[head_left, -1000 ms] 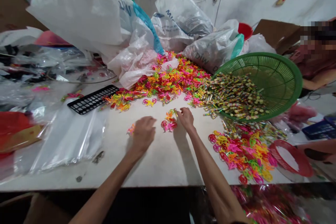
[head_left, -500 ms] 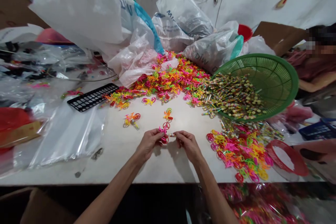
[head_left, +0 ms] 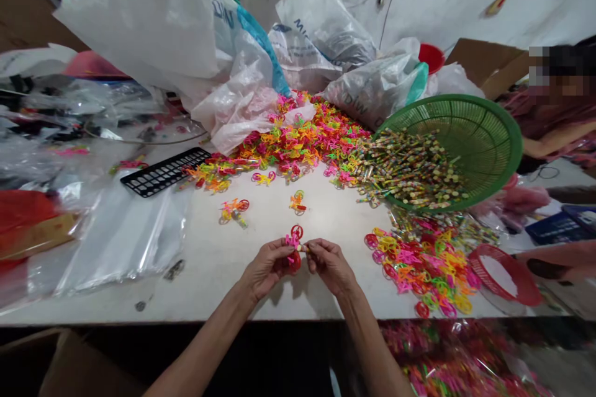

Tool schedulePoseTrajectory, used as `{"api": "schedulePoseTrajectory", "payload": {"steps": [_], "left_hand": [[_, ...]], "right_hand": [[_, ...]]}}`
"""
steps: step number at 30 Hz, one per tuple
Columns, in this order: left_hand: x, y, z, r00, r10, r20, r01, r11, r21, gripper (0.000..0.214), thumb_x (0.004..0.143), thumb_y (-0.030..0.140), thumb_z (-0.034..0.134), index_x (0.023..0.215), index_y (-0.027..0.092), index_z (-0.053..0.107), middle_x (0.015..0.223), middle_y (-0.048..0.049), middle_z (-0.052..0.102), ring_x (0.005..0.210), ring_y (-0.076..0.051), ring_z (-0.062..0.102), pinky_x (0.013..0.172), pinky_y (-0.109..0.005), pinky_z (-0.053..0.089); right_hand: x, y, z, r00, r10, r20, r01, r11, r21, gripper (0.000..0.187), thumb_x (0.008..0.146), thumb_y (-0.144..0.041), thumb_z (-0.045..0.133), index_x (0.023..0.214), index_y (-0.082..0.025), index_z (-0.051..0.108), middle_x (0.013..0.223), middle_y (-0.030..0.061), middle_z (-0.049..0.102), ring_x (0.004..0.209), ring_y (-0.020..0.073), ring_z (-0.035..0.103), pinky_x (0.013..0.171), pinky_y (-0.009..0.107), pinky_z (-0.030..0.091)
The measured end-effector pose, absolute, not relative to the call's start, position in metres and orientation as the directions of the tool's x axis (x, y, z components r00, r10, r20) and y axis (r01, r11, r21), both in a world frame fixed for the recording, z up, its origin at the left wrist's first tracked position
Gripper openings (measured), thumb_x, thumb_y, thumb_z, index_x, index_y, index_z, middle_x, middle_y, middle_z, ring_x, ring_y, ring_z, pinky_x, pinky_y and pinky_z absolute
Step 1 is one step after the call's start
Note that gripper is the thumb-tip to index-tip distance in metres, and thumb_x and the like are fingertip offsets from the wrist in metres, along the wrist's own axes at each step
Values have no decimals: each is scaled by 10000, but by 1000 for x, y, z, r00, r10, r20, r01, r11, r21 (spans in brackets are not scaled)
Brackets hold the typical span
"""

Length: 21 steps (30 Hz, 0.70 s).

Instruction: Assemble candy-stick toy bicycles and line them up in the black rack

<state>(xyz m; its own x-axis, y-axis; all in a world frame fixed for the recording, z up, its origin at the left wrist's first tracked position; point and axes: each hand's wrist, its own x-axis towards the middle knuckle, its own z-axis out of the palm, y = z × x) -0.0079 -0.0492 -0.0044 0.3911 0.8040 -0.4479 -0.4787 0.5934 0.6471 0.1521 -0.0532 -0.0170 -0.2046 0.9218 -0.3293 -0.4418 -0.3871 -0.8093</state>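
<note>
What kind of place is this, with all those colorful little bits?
Probably a small toy workshop: there's a heap of bright plastic pieces, a green basket with many patterned tubes, and large plastic sacks behind the heap.

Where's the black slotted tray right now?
In the head view, the black slotted tray lies beyond and left of the left hand, between flat clear plastic and the colourful heap.

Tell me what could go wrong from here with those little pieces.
The small tube pinched in the right hand might slip, being so little to grip. The heaped colourful pieces at the right lie close to the table's front edge, so a bump could knock some off.
</note>
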Motion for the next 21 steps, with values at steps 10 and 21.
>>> {"api": "schedulePoseTrajectory", "payload": {"steps": [10,21], "left_hand": [[-15,-50,-9,271,878,-395,-439,478,760,228,619,264,745,722,99,626,583,-30,621,511,-99,548,521,-210,446],[-21,-47,-12,158,890,-427,-346,455,820,300,577,331,758,716,100,627,586,-33,627,510,-106,554,535,-223,460]], "right_hand": [[139,-52,-7,-30,972,-234,-213,-235,-948,189,690,-318,686,696,-129,678,507,-22,558,413,81,503,434,208,391],[123,-45,0,-3,981,-192,48,-191,-980,202,720,-332,635,693,-134,666,443,-26,520,396,89,474,429,209,375]]}}
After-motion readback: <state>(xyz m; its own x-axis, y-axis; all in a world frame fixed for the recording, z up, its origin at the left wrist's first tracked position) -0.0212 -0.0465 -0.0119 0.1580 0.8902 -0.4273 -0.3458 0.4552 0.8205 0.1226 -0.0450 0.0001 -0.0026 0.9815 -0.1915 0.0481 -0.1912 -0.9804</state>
